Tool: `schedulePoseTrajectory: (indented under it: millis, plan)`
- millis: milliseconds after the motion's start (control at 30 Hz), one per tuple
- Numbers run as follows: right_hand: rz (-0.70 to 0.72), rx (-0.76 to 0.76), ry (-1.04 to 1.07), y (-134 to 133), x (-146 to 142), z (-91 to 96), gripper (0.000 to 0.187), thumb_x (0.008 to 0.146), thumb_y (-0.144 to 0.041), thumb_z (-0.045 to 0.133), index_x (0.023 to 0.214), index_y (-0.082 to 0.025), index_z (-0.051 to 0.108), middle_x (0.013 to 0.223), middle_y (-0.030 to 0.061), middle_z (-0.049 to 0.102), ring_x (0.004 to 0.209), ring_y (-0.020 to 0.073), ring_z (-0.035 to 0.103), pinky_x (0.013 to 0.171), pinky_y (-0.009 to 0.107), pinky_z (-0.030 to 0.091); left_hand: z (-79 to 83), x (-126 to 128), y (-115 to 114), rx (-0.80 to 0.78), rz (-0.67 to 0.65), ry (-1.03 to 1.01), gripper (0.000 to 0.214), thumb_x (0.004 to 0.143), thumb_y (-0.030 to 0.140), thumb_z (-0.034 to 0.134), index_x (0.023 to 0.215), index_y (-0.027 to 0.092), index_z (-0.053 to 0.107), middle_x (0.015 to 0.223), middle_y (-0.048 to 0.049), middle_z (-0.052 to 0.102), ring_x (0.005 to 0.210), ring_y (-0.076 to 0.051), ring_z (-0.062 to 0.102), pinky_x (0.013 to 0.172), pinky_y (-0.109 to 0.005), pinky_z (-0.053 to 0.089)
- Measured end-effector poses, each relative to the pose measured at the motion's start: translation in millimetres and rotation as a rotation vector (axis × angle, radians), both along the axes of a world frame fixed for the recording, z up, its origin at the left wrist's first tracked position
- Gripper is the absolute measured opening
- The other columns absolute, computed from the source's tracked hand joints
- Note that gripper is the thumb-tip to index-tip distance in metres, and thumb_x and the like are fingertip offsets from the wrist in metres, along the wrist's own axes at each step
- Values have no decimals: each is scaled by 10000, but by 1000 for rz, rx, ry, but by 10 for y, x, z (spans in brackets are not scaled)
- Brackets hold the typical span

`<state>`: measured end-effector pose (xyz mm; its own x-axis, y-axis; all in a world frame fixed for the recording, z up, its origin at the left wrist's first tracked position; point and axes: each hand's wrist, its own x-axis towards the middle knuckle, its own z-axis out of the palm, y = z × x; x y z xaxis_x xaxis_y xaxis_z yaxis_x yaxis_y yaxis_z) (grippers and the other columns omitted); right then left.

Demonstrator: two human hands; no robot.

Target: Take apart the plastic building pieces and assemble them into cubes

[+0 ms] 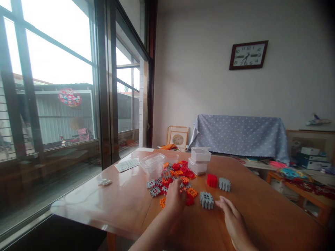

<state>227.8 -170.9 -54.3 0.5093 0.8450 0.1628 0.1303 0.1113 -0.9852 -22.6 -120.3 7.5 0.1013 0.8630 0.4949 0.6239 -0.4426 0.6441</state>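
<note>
A pile of red, orange and grey interlocking toy pieces (175,176) lies on the wooden table (125,205). My left hand (175,197) rests on the near edge of the pile, fingers curled down over the pieces; what they grip is hidden. My right hand (233,219) lies flat on the table with fingers stretched out, its tips just right of a built grey block (206,200). Farther back stand a red block (211,180) and another grey block (224,184).
Two stacked white plastic boxes (200,160) and a clear lidded container (152,164) stand behind the pile. A paper sheet (127,164) and a small wrapper (104,181) lie at the left, near the window. A covered sofa, a wall clock and cluttered shelves are beyond.
</note>
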Motion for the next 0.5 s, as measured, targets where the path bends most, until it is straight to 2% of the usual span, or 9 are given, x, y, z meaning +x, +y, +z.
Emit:
schedulePoseTrajectory:
  millis: [100,167,300,500]
  plan:
    - [10,11,-1,2,-3,1,593,838,-712,540,1167,-234,663,1124,77,781,1189,295,649,1145,419,375,162,-63,201,-53,97,224,479,840,201,574,1317,206,534,1308,-106,618,1222,-273,515,1063,-362,361]
    - [12,7,8,-2,-9,14,592,836,-712,541,1167,-237,662,1132,78,779,1186,295,650,1141,420,380,214,-70,299,-97,120,314,505,828,233,607,1326,204,530,1316,-120,617,1236,-300,504,1062,-390,349]
    - [8,6,22,-33,-36,74,591,821,-712,559,1166,-246,670,1131,82,779,1188,308,649,1141,439,383,219,-70,409,-115,121,359,509,796,205,626,1299,212,550,1321,-142,615,1265,-339,483,1067,-445,329]
    - [-5,4,36,-63,-61,132,597,797,-722,574,1147,-253,687,1112,84,784,1204,333,640,1143,461,383,182,-86,448,-118,115,372,457,774,152,611,1227,207,586,1274,-153,618,1255,-358,487,1074,-476,311]
